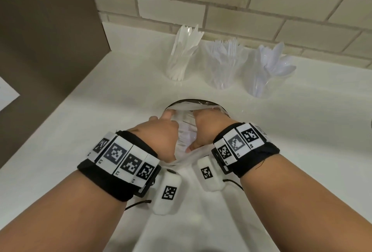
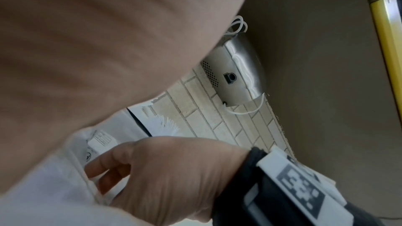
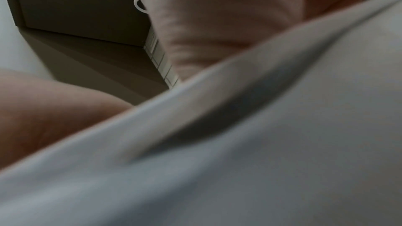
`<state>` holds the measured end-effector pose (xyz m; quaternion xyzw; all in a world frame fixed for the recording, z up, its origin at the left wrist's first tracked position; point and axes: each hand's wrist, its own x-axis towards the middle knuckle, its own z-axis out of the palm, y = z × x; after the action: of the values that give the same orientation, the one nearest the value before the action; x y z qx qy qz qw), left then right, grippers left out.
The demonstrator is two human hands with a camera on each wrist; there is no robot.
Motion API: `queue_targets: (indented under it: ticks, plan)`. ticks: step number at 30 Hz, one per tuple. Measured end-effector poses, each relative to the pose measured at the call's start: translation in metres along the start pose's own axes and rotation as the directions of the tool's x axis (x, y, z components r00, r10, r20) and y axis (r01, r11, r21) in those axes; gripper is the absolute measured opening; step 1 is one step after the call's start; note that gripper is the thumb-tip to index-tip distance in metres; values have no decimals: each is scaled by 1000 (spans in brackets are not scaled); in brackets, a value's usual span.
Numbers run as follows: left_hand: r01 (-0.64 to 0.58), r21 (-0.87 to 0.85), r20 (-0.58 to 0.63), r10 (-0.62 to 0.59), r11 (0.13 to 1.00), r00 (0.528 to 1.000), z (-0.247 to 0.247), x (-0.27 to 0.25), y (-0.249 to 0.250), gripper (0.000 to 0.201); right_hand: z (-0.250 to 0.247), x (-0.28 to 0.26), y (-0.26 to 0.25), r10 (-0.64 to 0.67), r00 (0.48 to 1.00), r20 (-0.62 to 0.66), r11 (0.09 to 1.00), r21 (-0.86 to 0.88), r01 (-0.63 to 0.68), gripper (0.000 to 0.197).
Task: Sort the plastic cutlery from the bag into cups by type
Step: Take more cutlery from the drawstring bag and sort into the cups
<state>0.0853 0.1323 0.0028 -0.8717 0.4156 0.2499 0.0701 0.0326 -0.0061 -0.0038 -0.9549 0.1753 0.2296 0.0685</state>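
A clear plastic bag [image 1: 187,107] lies on the white counter [image 1: 302,131] in front of me. My left hand [image 1: 163,126] grips its left side, fingers bent over the plastic. My right hand [image 1: 204,127] grips the right side; in the left wrist view the right hand [image 2: 165,174] has its fingers curled into the bag [image 2: 54,186]. What is inside the bag is mostly hidden by both hands. Behind stand three clear cups: knives [image 1: 180,64], forks [image 1: 225,66], spoons [image 1: 265,74].
A brick wall [image 1: 241,0] runs close behind the cups. A brown panel [image 1: 50,40] borders the counter on the left, with a sheet of paper [image 1: 6,94] on it. A metal dispenser [image 2: 237,71] hangs on the wall.
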Motion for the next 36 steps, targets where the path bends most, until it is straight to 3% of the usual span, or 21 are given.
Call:
queue_targets:
  ticks: [4, 7, 11, 14, 18, 24, 27, 30, 33, 36]
  plan:
    - [20, -25, -57, -22, 999, 998, 2, 5, 3, 71, -2, -2, 0, 2, 1000, -14, 999, -53, -3, 69]
    - [58, -54, -104, -64, 997, 993, 6, 8, 3, 74, -1, 4, 0, 9, 1000, 26, 999, -49, -8, 54]
    - [49, -23, -72, -51, 999, 996, 6, 9, 3, 58, 1, 7, -1, 50, 995, 85, 998, -39, -47, 59]
    - [74, 15, -33, -73, 997, 997, -1, 5, 4, 21, -4, 2, -1, 38, 997, 60, 994, -100, -32, 64]
    - [81, 49, -29, -80, 995, 996, -7, 2, 3, 33, -7, -1, -5, 21, 994, 109, 993, -120, -8, 62]
    - [80, 32, -16, -80, 996, 997, -2, -2, 3, 31, -9, -7, -11, -8, 983, 184, 986, -165, 39, 68]
    - [81, 32, -16, -81, 996, 997, 0, -4, 4, 35, -1, -12, -15, -15, 994, 104, 978, -203, 36, 77]
    - [27, 35, -45, -26, 999, 999, 0, -6, 4, 47, 1, -13, -14, -24, 1000, 13, 991, -134, 25, 76]
    - [-50, 29, 29, 49, 998, 998, -3, -10, 7, 51, -4, -7, -8, -20, 1000, -3, 1000, -11, 20, 66]
    - [-30, 49, 116, 24, 998, 993, -3, -10, 8, 43, -2, -1, -6, -22, 1000, -22, 999, 29, 23, 55]
